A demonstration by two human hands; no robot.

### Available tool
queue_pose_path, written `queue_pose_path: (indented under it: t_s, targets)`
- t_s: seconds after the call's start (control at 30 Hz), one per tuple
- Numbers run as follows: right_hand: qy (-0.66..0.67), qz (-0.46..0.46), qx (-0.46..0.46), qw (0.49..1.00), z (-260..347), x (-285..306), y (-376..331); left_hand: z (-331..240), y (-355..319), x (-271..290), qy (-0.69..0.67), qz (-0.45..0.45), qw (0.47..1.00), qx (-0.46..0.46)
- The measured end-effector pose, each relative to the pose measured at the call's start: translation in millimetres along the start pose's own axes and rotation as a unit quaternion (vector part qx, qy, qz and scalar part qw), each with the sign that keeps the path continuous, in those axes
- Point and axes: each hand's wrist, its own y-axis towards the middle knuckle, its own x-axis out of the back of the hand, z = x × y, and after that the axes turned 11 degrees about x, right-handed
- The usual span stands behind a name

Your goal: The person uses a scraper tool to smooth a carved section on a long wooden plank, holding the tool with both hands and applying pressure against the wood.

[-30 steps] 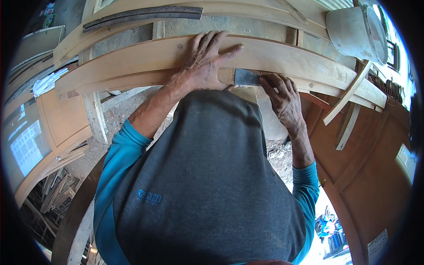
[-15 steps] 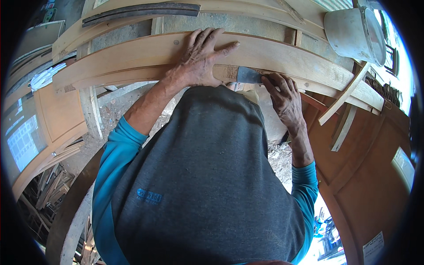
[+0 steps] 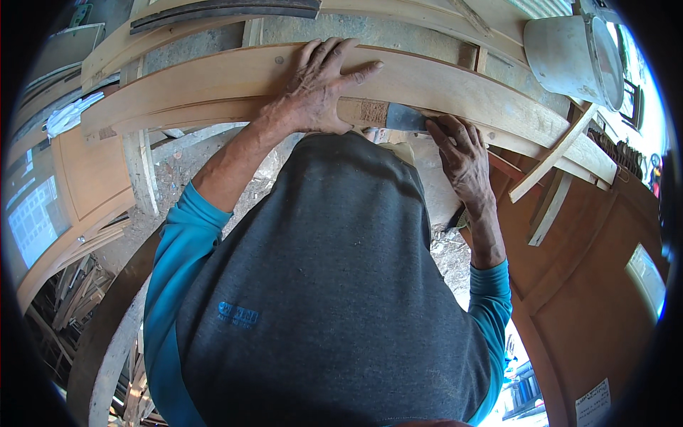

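A long pale wooden board (image 3: pixel 427 77) lies across in front of me, with a lower ledge along its near edge. Spread flat over the board, left of its middle, my left hand (image 3: pixel 319 89) presses down with the thumb pointing right. My right hand (image 3: pixel 461 153) pinches the end of a putty knife (image 3: pixel 407 119). Its wide dark blade lies against the near ledge, just right of a rough brownish patch (image 3: pixel 373 112) in the wood. My fingers hide the knife's handle.
A white bucket (image 3: pixel 565 57) stands at the back right. Dark strips (image 3: pixel 228 13) lie on planks at the back. A white glove (image 3: pixel 71 116) rests at the left. A wooden panel door (image 3: pixel 576 285) leans at the right, near loose slats (image 3: pixel 551 206). Scrap wood (image 3: pixel 85 292) is piled lower left.
The putty knife has slid slightly right along the ledge, showing more of the rough patch. My left hand stays on the board; the whole view has shifted a little.
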Motion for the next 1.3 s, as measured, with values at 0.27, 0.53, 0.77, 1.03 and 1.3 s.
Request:
queue_pose_path:
  t_s: [0.27,0.53,0.77,1.03,1.3]
  targets:
    - [-0.013,-0.010,-0.010,1.000,-4.8,2.0,-6.8,0.9,0.6,0.5,0.002,0.002,1.000,-0.003]
    - [-0.026,-0.014,-0.024,0.999,-10.3,4.7,-14.1,-0.4,1.0,3.9,0.000,0.001,1.000,-0.006]
    - [-0.037,-0.008,-0.029,0.999,-14.4,10.5,-19.0,0.0,0.3,2.4,-0.004,-0.003,1.000,-0.008]
    - [-0.047,0.002,-0.042,0.998,-18.7,18.2,-22.9,2.4,0.3,-0.7,0.004,-0.004,1.000,-0.010]
    - [-0.073,0.011,-0.056,0.996,-29.7,25.2,-35.1,0.8,0.7,0.8,0.020,-0.001,1.000,-0.004]
